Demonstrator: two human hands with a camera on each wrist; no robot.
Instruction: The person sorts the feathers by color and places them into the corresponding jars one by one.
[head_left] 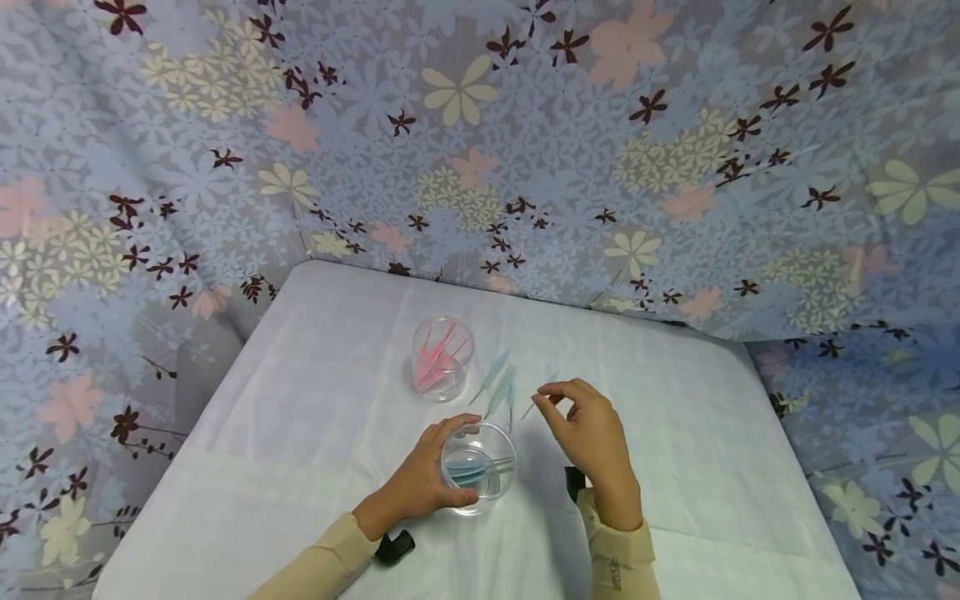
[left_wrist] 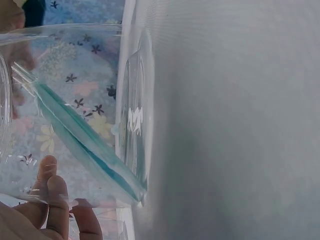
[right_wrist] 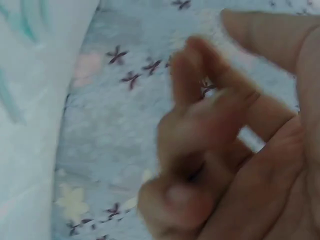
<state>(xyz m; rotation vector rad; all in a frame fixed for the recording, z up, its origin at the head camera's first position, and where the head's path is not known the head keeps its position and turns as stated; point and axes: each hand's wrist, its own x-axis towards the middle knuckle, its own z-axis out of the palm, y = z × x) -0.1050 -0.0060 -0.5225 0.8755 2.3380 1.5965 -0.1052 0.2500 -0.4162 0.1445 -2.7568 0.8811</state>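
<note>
Here we have the left hand (head_left: 423,477) wrapped round a clear cup (head_left: 489,502), thumb on the near side, fingers on the far side, a firm curled hold. The cup stands on the white cloth (head_left: 337,342), and inside it blue sticks (head_left: 467,473) lean at a slant, blue ends down at the base, clear handles up by the rim. Over on the other side, the right hand (head_left: 594,427) hangs above the cloth, fingers bent, and the right wrist view, blurred as it is, shows a gap between thumb and forefinger, nothing pinched between them. Right at those fingertips sits one blue stick (head_left: 529,407), its handle toward the cup; whether the skin touches it, I can't tell. Between the cup and the right hand, more loose sticks (head_left: 498,395) lie close together on the cloth, blue ends pointing away from the person. And just beyond the left hand, there's a second clear cup (head_left: 452,388), upright, bunched with pink sticks (head_left: 433,367) whose thin handles poke upward. Beige sleeves (head_left: 330,557) cover both forearms, and behind it all hangs a flowered curtain (head_left: 450,150).
</note>
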